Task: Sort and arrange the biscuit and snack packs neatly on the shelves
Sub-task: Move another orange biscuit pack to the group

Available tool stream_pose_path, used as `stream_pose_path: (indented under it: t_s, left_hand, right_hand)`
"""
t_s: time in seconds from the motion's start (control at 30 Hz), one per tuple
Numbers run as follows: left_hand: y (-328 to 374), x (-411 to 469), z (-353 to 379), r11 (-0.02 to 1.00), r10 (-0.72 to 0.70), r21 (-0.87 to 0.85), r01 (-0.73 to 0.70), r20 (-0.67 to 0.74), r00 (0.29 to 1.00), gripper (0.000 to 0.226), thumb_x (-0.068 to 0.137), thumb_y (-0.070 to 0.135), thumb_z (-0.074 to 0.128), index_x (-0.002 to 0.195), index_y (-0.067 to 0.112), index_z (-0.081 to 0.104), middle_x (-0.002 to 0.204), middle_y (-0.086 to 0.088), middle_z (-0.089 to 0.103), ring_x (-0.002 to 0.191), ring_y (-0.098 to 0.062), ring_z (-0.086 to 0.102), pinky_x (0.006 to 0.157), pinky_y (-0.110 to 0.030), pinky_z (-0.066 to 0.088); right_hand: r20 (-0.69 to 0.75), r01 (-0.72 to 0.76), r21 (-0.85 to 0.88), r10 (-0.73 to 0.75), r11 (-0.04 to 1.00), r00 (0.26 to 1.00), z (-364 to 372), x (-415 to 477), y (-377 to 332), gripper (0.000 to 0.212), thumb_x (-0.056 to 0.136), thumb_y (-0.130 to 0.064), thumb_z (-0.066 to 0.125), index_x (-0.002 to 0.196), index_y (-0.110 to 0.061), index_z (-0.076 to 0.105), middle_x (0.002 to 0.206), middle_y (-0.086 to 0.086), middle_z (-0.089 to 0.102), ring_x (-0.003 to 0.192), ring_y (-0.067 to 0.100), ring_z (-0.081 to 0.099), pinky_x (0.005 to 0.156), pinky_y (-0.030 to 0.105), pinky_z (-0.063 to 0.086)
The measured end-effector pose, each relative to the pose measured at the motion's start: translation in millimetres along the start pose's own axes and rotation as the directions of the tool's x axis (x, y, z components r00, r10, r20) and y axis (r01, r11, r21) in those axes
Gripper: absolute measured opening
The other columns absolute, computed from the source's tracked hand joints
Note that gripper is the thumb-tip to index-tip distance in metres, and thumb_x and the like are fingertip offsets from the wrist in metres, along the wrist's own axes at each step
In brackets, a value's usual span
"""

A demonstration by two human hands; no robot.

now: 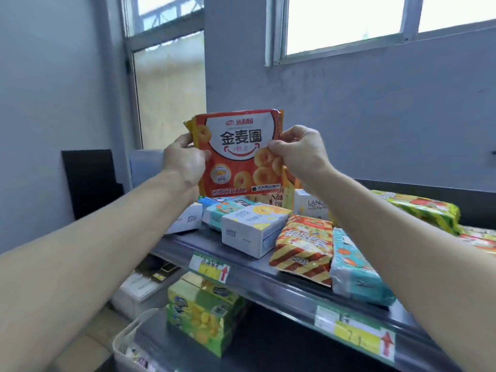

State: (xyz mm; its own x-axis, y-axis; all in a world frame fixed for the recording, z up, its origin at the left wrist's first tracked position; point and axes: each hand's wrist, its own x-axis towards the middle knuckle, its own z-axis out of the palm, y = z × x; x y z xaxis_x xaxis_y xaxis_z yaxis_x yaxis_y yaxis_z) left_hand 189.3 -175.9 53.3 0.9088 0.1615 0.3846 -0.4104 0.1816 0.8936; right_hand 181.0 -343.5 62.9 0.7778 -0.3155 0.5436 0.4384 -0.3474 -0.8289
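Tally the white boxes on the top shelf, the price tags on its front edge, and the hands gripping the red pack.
White boxes: 3
Price tags: 2
Hands gripping the red pack: 2, the left hand and the right hand
Total: 7

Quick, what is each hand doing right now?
Left hand: grips the left edge of the orange snack packs.
Right hand: pinches the right edge of the same packs.
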Motion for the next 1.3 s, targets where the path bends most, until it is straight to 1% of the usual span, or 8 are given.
stream_pose_path:
  t_s: [0.17,0.33,0.43,0.5,0.6,0.8,1.03,1.3]
  left_hand:
    - [-2.2,32.5,-35.6,0.997,0.063,0.037,-0.061,-0.051,0.997,0.035,0.091,-0.005,0.048,0.105,0.024,0.062,0.090,0.003,0.067,0.074,-0.017,0.064,0.044,-0.018,0.048]
    - [-11.2,70.2,-68.2,0.994,0.108,0.009,-0.108,-0.042,0.993,0.035,0.091,-0.006,0.047,0.101,0.024,0.062,0.093,0.003,0.066,0.075,-0.016,0.064,0.049,-0.021,0.049]
    - [-19.6,97.1,-95.6,0.993,0.121,0.000,-0.121,-0.026,0.992,0.035,0.090,-0.008,0.047,0.099,0.023,0.062,0.088,0.005,0.066,0.077,-0.017,0.063,0.055,-0.024,0.049]
    - [-24.3,117.2,-119.1,0.993,0.120,-0.001,-0.120,-0.005,0.993,0.036,0.090,-0.008,0.048,0.095,0.025,0.062,0.087,0.006,0.066,0.078,-0.017,0.064,0.059,-0.025,0.050]
    - [-30.6,148.7,-159.2,0.994,0.109,-0.010,-0.108,0.026,0.994,0.039,0.091,-0.007,0.048,0.090,0.029,0.063,0.088,0.006,0.067,0.079,-0.017,0.064,0.062,-0.028,0.051]
    - [-45.6,210.0,-214.7,0.997,0.082,-0.008,-0.081,0.088,0.993,0.035,0.092,-0.005,0.048,0.105,0.024,0.061,0.095,0.001,0.066,0.088,-0.024,0.064,0.067,-0.032,0.053]
    - [-69.3,246.3,-217.3,0.998,0.014,-0.062,-0.008,0.103,0.995,0.036,0.091,-0.008,0.047,0.098,0.025,0.061,0.094,-0.001,0.066,0.088,-0.025,0.063,0.067,-0.032,0.053]
    - [-87.7,271.9,-230.2,0.998,0.020,0.057,-0.022,0.039,0.999,0.037,0.091,-0.007,0.046,0.108,0.023,0.061,0.096,-0.002,0.064,0.077,-0.018,0.062,0.062,-0.029,0.051]
  right_hand:
    - [0.085,-0.007,0.037,0.004,0.999,0.996,46.8,12.9,4.2,0.017,0.086,-0.009,0.064,0.071,-0.012,0.057,0.084,0.019,0.073,0.057,0.023,0.061,0.062,0.037,0.057]
    - [0.078,0.036,-0.028,-0.033,0.999,0.996,86.9,23.9,4.6,0.010,0.090,-0.014,0.062,0.080,-0.016,0.064,0.076,-0.003,0.066,0.057,0.003,0.057,0.046,0.011,0.043]
    - [0.064,0.029,-0.057,-0.026,0.998,0.998,122.8,28.5,6.8,0.011,0.089,-0.014,0.062,0.079,-0.016,0.064,0.080,-0.001,0.068,0.064,0.005,0.061,0.053,0.014,0.047]
    - [0.049,0.013,-0.054,-0.010,0.998,0.999,152.6,32.5,7.2,0.015,0.089,-0.013,0.062,0.075,-0.017,0.063,0.087,0.004,0.071,0.076,0.014,0.069,0.067,0.026,0.058]
    - [0.031,-0.002,-0.053,0.004,0.999,1.000,201.9,39.9,4.8,0.016,0.087,-0.011,0.062,0.073,-0.019,0.063,0.092,0.009,0.073,0.086,0.023,0.071,0.081,0.040,0.059]
    - [-0.011,-0.074,-0.065,0.073,0.995,0.997,278.5,57.3,10.0,0.017,0.087,-0.014,0.062,0.070,-0.017,0.065,0.087,0.010,0.073,0.086,0.027,0.071,0.083,0.044,0.058]
    - [-0.046,-0.142,-0.129,0.137,0.981,0.990,301.7,73.0,17.6,0.017,0.090,-0.018,0.061,0.074,-0.018,0.066,0.087,0.007,0.074,0.084,0.022,0.072,0.083,0.039,0.058]
    - [0.091,-0.242,-0.158,0.258,0.957,0.962,333.9,93.3,38.3,0.015,0.090,-0.020,0.062,0.082,-0.009,0.067,0.091,0.011,0.073,0.086,0.024,0.073,0.081,0.040,0.059]
